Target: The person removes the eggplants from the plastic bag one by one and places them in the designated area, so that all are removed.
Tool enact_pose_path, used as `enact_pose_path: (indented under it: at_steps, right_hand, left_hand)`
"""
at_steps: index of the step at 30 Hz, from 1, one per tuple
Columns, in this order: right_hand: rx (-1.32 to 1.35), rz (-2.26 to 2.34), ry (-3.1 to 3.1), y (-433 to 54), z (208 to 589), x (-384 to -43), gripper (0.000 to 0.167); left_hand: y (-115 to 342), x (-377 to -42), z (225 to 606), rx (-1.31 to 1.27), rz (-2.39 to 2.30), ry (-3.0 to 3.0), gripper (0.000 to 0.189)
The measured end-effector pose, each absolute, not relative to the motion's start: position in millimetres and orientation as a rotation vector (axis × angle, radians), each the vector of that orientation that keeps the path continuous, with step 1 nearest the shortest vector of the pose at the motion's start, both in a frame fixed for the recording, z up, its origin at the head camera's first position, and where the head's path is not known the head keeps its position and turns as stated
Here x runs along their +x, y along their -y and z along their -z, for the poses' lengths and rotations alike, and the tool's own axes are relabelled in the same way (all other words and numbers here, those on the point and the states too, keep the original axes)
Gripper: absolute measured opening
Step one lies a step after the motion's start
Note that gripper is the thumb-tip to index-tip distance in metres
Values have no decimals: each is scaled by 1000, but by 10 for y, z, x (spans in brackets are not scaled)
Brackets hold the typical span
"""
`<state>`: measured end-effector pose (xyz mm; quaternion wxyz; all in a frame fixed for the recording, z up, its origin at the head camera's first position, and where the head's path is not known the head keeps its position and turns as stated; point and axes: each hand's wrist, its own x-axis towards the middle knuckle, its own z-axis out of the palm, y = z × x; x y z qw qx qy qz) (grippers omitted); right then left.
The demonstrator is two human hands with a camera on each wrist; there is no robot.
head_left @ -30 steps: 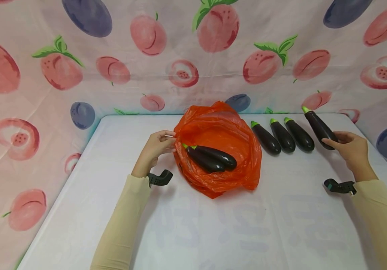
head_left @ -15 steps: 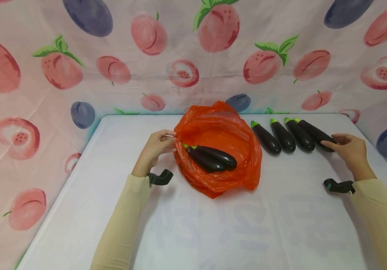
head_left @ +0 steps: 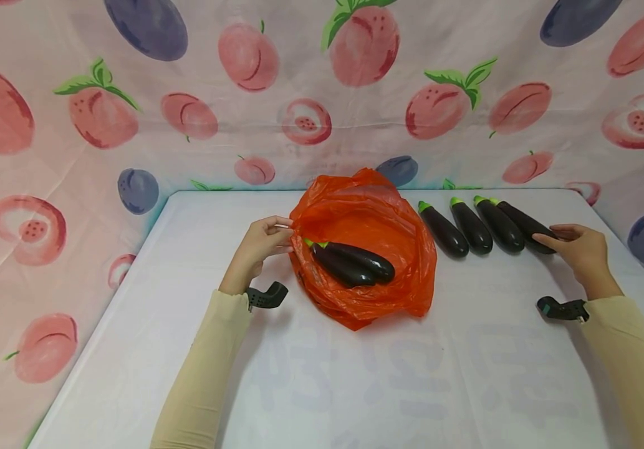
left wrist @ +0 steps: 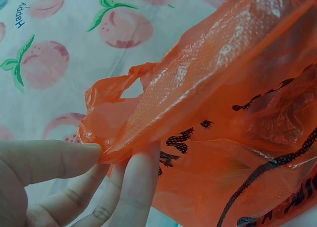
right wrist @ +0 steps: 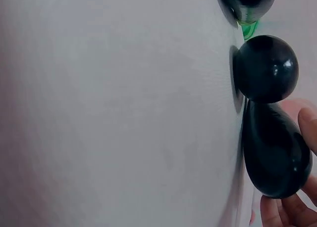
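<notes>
So the big change in the last second: the eggplant (head_left: 525, 224) in your right hand (head_left: 581, 249) was tilted up off to the right, and now it's down snug against the row, green tip pointing far and left. You've still got its fat near end, thumb on one side and curled fingers on the other, gap only as wide as the eggplant. Looks like it's resting on the table, though I can't swear its whole length is down.

Your left hand (head_left: 262, 243) hasn't budged: thumb and fingertips pinching the left edge of the orange bag (head_left: 366, 187), which sits mouth up. Two eggplants inside (head_left: 362, 259), side by side.

The way I read it, that makes four outside the bag: the left eggplant (head_left: 444, 231), the middle eggplant (head_left: 472, 227), the third eggplant (head_left: 499, 226) and yours, touching the third.

Surface is a pale white table (head_left: 322, 386) with faint bluish marks on the near part. Behind it hangs a pink cloth (head_left: 366, 125) printed with peaches and purple fruit, wrapping round left and right. You're in beige sleeves, with a dark gadget (head_left: 268, 295) at your left wrist and another at your right.
</notes>
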<state>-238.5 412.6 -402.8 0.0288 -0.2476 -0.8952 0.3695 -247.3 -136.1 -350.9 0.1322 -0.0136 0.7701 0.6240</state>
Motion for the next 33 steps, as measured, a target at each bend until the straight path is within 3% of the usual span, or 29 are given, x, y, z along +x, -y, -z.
enact_pose_path:
  at_steps: [10, 15, 22, 33]
  right_hand:
    - [-499, -1230, 2864, -4281, 4046, -2304, 91]
    - [-329, -1310, 2901, -4354, 4046, -2255, 79]
    - [-361, -1290, 2917, -4314, 4043, -2267, 67]
    - [-443, -1309, 2868, -4254, 4080, -2334, 76]
  left_hand:
    - [1370, -2473, 3518, -24, -1811, -2237, 33]
    - [1371, -2467, 3505, -24, -1811, -2235, 32]
    - [1378, -2478, 3509, 0, -1807, -2244, 33]
    - [1368, -2469, 3506, 5, -1819, -2238, 32]
